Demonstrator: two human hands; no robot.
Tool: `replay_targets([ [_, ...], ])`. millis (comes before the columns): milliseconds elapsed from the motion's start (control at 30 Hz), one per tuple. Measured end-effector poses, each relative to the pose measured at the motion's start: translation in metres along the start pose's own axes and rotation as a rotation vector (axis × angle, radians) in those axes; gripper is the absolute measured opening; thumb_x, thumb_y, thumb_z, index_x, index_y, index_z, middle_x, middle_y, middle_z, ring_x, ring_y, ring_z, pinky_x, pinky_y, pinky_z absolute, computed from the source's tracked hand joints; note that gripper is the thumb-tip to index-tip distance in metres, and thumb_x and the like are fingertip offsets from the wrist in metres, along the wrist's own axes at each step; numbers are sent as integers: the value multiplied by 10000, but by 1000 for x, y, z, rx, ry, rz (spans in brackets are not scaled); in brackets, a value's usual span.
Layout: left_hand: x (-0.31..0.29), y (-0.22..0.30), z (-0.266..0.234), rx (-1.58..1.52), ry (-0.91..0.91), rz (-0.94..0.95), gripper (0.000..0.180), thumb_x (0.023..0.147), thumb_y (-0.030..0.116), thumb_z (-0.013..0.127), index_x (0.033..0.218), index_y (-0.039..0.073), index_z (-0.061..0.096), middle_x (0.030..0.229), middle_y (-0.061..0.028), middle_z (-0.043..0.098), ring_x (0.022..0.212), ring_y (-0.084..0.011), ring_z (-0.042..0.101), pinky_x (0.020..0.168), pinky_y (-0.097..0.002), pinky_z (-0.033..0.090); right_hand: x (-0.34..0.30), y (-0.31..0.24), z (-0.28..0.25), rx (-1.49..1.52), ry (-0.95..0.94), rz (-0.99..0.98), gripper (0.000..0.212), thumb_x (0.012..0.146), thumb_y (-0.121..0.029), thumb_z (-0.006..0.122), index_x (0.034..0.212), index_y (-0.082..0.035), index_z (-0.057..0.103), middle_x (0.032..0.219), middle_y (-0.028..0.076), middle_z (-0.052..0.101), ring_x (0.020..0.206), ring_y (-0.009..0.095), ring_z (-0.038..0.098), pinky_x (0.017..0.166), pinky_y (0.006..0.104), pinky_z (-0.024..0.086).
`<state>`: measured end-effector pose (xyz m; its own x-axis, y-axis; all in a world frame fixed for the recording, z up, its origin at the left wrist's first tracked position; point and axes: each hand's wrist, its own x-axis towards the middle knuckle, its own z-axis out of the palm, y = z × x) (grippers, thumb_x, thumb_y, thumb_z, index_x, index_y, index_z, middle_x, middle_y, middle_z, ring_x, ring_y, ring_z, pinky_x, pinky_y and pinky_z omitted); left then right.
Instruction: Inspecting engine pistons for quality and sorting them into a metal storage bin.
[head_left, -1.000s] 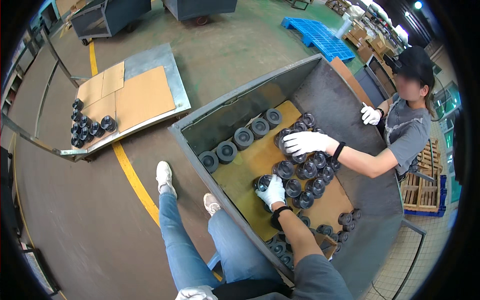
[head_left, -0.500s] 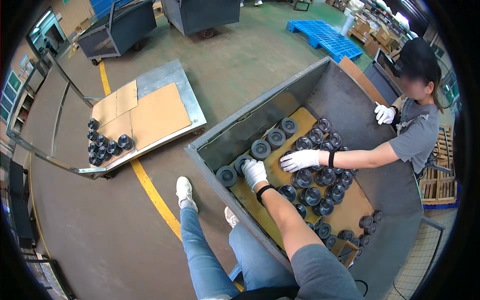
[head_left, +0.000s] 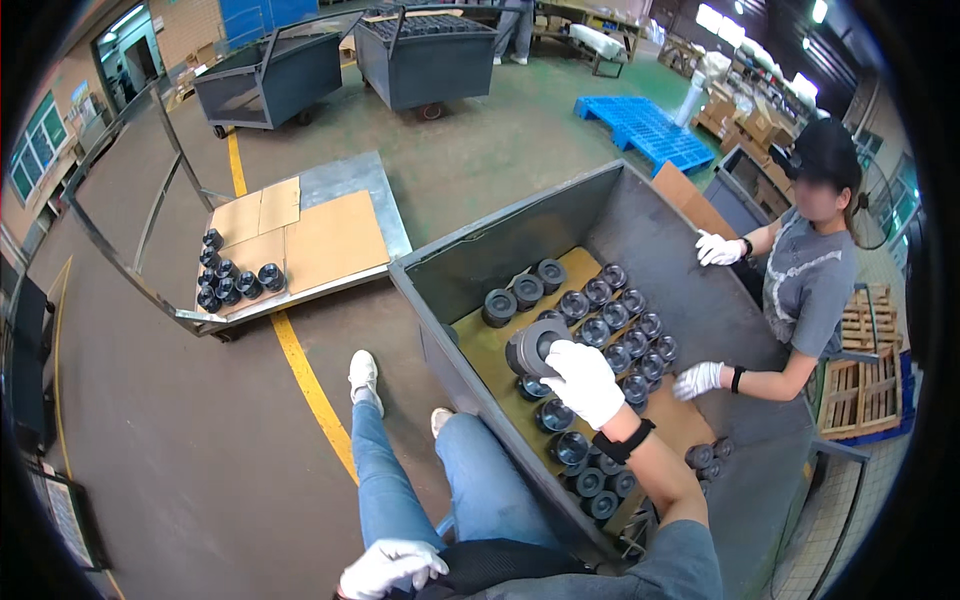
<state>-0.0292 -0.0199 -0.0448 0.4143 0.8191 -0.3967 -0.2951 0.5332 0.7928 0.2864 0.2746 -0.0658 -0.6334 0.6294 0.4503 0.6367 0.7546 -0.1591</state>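
Observation:
My right hand (head_left: 585, 382), in a white glove, grips a dark grey cylindrical part (head_left: 526, 347) and holds it tilted above the bin. Below it, several similar parts with glossy dark tops (head_left: 592, 331) stand in rows on a brown sheet (head_left: 515, 385) inside the grey metal bin (head_left: 515, 222). A short row of matte grey cylinders (head_left: 500, 308) stands along the bin's left wall. Over my lap lies my gloved left hand (head_left: 393, 567), its fingers loosely extended and nothing visible in them.
Across the bin, a co-worker's gloved hand (head_left: 698, 380) hangs inside it; their other hand (head_left: 719, 249) rests on the rim. To the left stands a flat cart (head_left: 395, 235) with cardboard and several dark cylinders (head_left: 248, 284). Farther back are wheeled bins (head_left: 425, 75) and a blue pallet (head_left: 645, 128).
My right hand has lifted the cylindrical part from the left-wall row and moved right. My left hand has come into view. The co-worker's hand has drawn back right; the view has tilted up.

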Motion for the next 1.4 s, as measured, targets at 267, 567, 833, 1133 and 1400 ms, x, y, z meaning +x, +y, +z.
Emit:
replay_targets([
  [267,43,46,35,-389,16,382,993,904,705,547,1603,134,132,1512,-198,367,1308,-452,494,1042,-599,458,32,-128,-132,185,-113,-477,162,748,-165,697,893,-136,631,751,27,555,615,218,563,533,371,425],
  [567,10,0,41,-1025,-102,662,771,876,575,661,1508,206,418,1563,-215,354,1293,-559,470,929,-660,536,19,-193,-95,867,-43,-360,787,648,-445,930,1223,-13,609,1152,145,631,1049,263,633,923,379,504],
  [833,9,-16,43,-1148,-85,838,814,871,662,615,1504,192,410,1557,-181,383,1244,-557,516,842,-641,573,-29,-225,-20,1596,-647,287,701,870,-260,803,1420,28,478,1236,97,604,1143,165,560,982,309,475],
  [1133,-2,-8,60,-884,187,699,838,901,702,546,1536,188,359,1592,-212,314,1410,-411,414,1100,-604,425,-27,-236,-45,1678,-634,543,610,837,-103,813,1343,54,510,1215,119,633,1068,153,627,924,296,529],
  [1400,11,-16,54,-764,171,610,827,944,740,418,1490,118,396,1391,-140,567,1284,-286,576,1029,-534,527,-24,-221,-51,1433,-407,202,707,762,-104,878,1338,58,501,1215,163,662,1109,208,646,968,351,507],
])
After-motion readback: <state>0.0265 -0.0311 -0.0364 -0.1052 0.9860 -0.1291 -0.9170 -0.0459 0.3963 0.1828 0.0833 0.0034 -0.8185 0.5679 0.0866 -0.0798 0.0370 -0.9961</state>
